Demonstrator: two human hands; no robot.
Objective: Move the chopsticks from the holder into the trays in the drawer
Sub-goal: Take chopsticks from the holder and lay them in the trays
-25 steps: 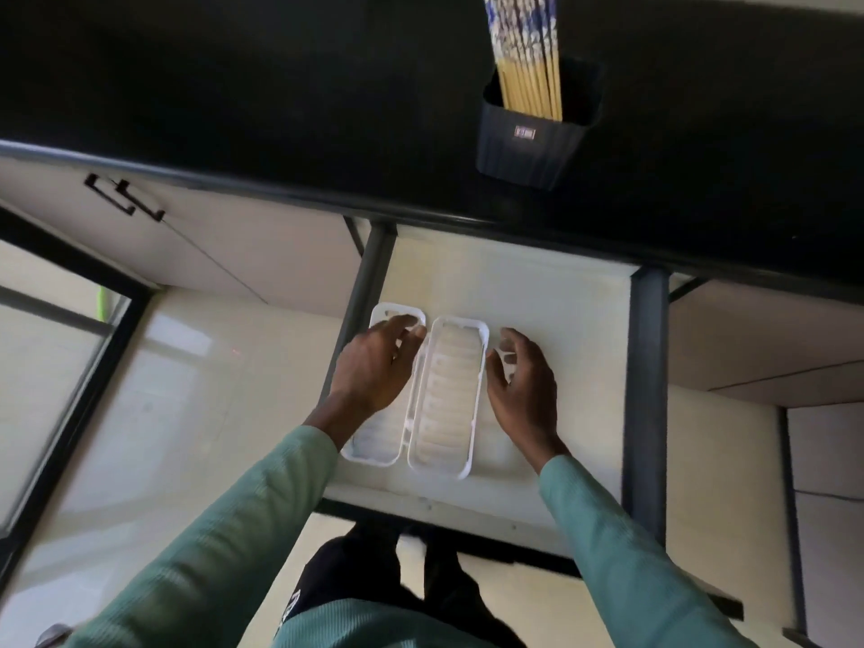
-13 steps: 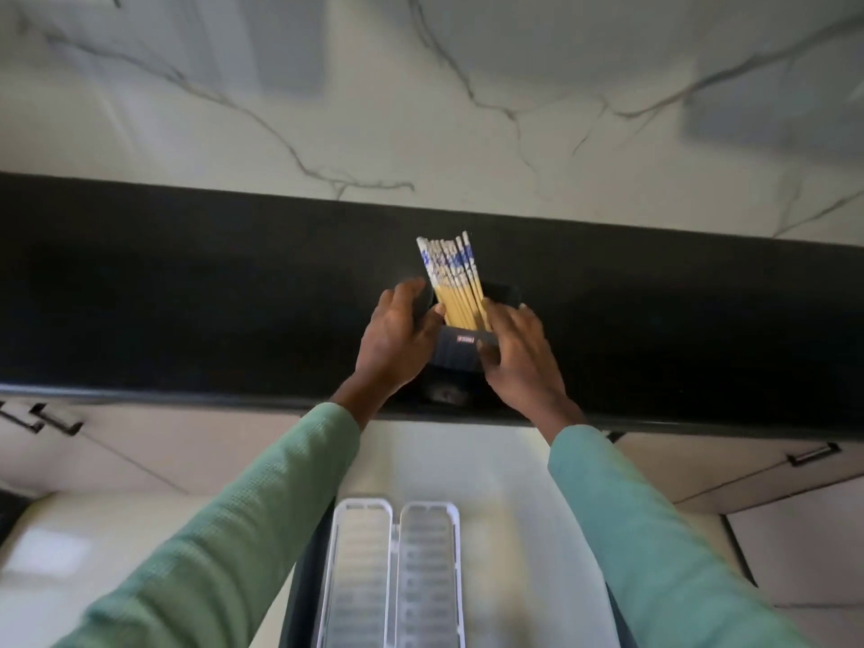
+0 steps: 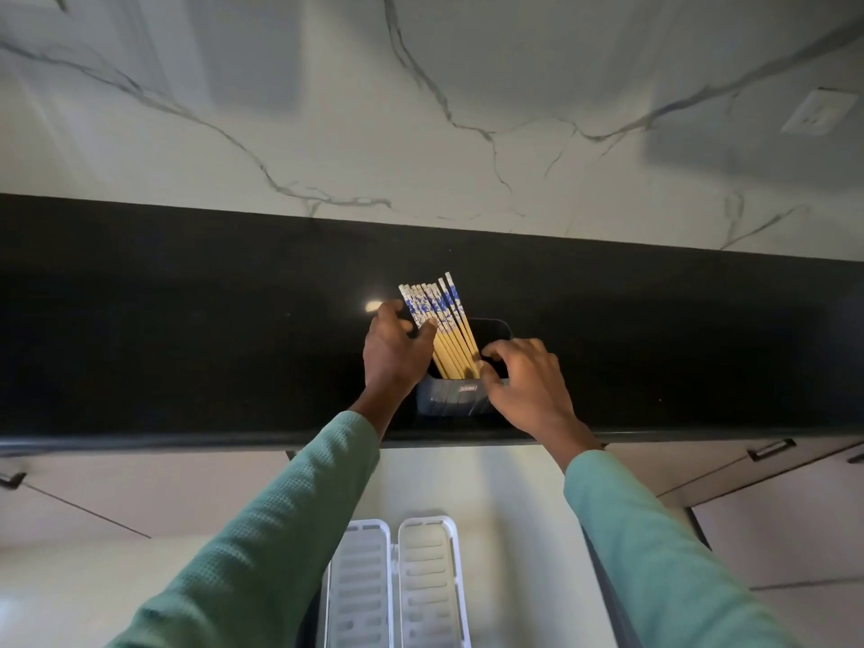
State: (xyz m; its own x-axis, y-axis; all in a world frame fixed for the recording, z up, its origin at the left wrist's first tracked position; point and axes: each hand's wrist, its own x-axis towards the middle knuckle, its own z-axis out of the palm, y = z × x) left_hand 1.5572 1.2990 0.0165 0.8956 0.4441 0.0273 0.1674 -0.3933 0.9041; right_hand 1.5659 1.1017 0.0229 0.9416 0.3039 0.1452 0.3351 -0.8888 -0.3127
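Our left hand (image 3: 395,350) pinched the chopsticks (image 3: 442,327) in the holder (image 3: 451,397), our right hand (image 3: 526,385) clasping its rim, trays (image 3: 397,586) below.

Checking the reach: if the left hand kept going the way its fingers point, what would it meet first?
Probably the chopsticks: the left hand already has its fingers at the bundle, though depth is unclear.

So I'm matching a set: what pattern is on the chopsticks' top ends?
A blue-and-white floral-looking print on the chopsticks, above plain yellowish shafts; seen in the head view.
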